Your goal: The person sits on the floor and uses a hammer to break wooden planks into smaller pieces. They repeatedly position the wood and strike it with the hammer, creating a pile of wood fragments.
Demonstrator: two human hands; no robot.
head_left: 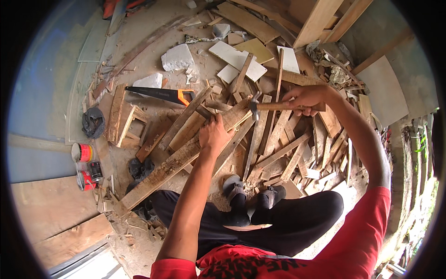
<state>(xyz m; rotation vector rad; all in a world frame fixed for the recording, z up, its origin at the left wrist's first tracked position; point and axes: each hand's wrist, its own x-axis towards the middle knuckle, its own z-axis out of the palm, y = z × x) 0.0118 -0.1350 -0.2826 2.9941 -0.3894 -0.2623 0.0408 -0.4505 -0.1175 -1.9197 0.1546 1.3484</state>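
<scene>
A long rough wooden plank (160, 176) slants from the lower left up toward the middle of the pile. My left hand (214, 136) is closed over its upper part, the fingertips bent across the wood. Above and to the right, my right hand (306, 98) grips a claw hammer (274, 106) by its wooden handle. The hammer's metal head points left, close to the plank's upper end; whether it touches the wood I cannot tell. No nail can be made out under my left fingers.
Scrap wood strips (283, 135) lie heaped around the plank. A handsaw (158, 94) with an orange-and-black handle rests at the upper left, near a small wooden frame (132, 125). Paint cans (82, 152) stand by the left wall. White board pieces (239, 60) and a pale block (177, 57) lie farther back.
</scene>
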